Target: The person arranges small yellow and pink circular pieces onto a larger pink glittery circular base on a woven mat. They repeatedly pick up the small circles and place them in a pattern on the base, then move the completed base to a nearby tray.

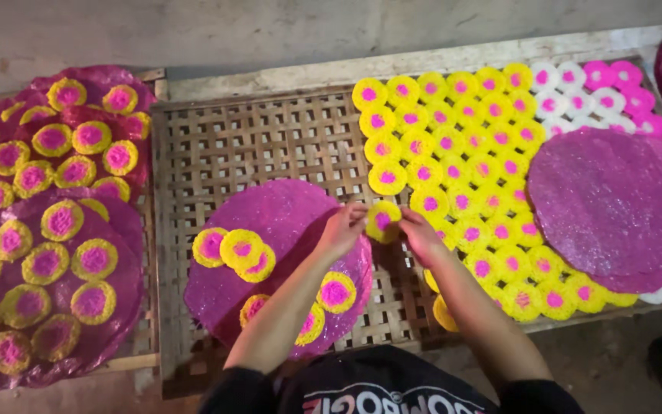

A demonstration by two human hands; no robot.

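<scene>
Over a woven bamboo rack (270, 138), rows of yellow-pink discs (453, 153), grey concrete behind.

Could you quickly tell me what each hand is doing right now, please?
Left hand: fingers closed on the yellow-and-pink disc, above the purple tray.
Right hand: pinching the same disc from its other side.

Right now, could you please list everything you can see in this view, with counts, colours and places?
Woven lattice tray: one, pale brown, centre.
Small rosette discs: dozens, yellow with pink centres, laid in rows on the right half.
White and pink discs: a cluster, far right top.
Large glittery rounds: several, magenta; right, centre, left.
Disc being held: one, yellow and pink, centre.
Left hand: pinching that disc.
Right hand: pinching it too.
</scene>
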